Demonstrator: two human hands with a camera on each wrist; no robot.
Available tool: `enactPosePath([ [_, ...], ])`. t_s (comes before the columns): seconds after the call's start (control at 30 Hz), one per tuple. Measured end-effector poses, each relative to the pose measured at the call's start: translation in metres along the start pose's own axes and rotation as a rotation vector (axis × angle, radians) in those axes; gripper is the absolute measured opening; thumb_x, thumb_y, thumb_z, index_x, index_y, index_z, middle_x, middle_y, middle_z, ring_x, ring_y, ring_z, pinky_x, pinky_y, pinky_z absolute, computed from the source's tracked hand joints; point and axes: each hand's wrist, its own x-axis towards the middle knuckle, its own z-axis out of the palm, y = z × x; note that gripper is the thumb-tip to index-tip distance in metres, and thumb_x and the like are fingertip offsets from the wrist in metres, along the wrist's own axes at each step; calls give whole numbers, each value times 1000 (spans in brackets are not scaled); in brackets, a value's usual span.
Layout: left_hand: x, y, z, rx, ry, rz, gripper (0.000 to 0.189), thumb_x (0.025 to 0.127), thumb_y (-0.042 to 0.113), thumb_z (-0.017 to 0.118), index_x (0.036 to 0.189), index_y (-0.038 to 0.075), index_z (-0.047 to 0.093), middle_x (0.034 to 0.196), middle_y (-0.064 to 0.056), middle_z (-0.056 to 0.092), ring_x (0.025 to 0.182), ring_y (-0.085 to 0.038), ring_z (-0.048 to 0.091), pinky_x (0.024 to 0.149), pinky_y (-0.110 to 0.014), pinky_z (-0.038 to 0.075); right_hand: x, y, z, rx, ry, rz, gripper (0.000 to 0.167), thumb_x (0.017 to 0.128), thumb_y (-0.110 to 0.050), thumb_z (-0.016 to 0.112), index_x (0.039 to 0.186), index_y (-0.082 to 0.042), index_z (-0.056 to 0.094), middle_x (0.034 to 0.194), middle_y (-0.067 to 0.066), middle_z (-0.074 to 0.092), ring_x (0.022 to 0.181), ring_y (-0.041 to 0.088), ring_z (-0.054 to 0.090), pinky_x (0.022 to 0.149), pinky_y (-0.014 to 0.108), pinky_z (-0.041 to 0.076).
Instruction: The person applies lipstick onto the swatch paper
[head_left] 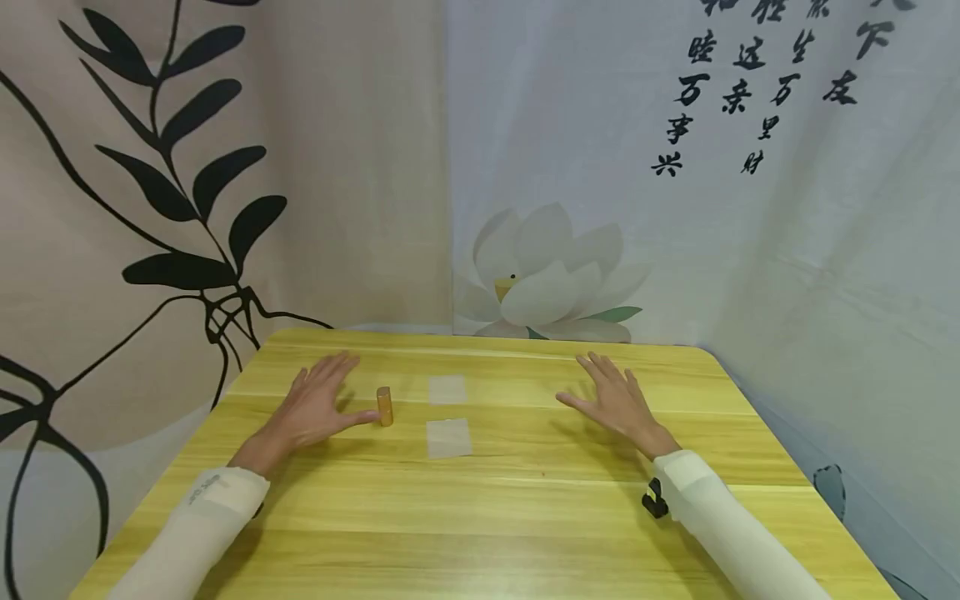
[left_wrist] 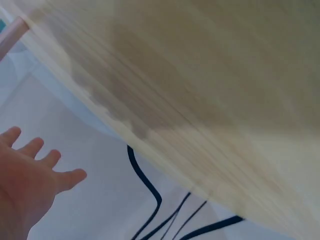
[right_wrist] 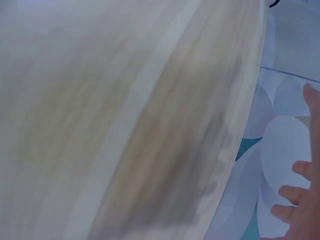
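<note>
A small orange-brown cylinder (head_left: 385,406) stands upright on the wooden table (head_left: 480,517), left of the middle. Close by it is my left hand (head_left: 318,404), palm down with fingers spread, its thumb tip next to the cylinder; whether they touch I cannot tell. Two pale square patches lie to the cylinder's right, a far one (head_left: 447,389) and a near one (head_left: 449,438). Over the right part of the table I see my right hand (head_left: 615,400), fingers spread and holding nothing. Both wrist views show the hands' fingers (left_wrist: 52,160) (right_wrist: 295,195) apart, with the cylinder not visible.
Behind the table hangs a curtain (head_left: 360,167) printed with dark leaves, a lotus and black writing. A black strap piece (head_left: 655,498) sits at the right wrist. The table's far edge runs just beyond both hands.
</note>
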Motion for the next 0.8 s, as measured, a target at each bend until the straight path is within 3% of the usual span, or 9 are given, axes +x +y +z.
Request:
enactPosePath([
  [0.2,2,10,1,-70,8,7,109,78,77,75,157,9,44,165,-20,33,152,-44,25,116,-76,15,6,-14,0,44,37,-70,87,92,-67,67,158,-14,46,163,15,39,152,39,33,119,69,19],
  [0.47,5,20,5,-166,4,-19,102,77,67,83,154,9,49,160,-21,41,151,-47,26,117,-73,14,17,-32,6,36,109,-181,80,92,-62,72,152,-13,54,155,15,52,137,39,54,114,68,32],
  [0.63,5,24,12,-202,-21,-20,96,80,60,85,152,7,52,154,-23,48,147,-47,35,118,-73,13,21,-47,8,54,129,-246,78,90,-58,76,150,-12,57,150,14,56,133,38,57,112,68,36],
  [0.73,4,24,17,-212,-16,4,84,83,51,86,147,6,57,149,-19,56,142,-45,44,117,-74,13,23,-58,9,60,136,-275,78,89,-58,77,149,-12,58,150,12,57,132,37,58,112,68,37],
  [0.8,4,24,19,-224,-9,38,61,86,45,86,133,11,69,140,-13,64,137,-41,51,115,-76,14,23,-64,9,64,137,-288,77,89,-57,77,149,-12,58,149,12,58,132,36,58,112,67,37],
])
